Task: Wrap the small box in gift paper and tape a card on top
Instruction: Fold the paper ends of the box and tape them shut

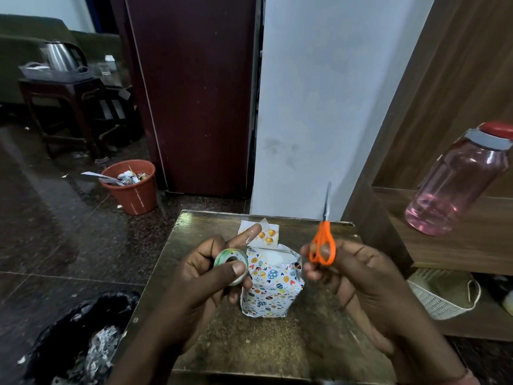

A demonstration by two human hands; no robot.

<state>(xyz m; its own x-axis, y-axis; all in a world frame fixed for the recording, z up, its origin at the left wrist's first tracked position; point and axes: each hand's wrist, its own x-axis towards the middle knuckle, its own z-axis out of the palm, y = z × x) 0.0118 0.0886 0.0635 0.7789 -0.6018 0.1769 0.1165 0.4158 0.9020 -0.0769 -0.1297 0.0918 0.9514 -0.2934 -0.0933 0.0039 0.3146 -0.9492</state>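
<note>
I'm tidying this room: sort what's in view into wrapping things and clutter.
Wrapping: paper-wrapped patterned box; balloon-print card; green tape roll in left hand; orange-handled scissors in right hand.
Clutter: pink plastic bottle; orange waste bin; steel kettle.

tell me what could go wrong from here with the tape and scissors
1. The right hand holds the orange scissors blades up, near the left hand; a careless snip could nick a finger.
2. The wrapped box stands unheld with its top fold loose, so the paper may spring open.
3. The card lies behind the box, easy to knock off the table.
</note>
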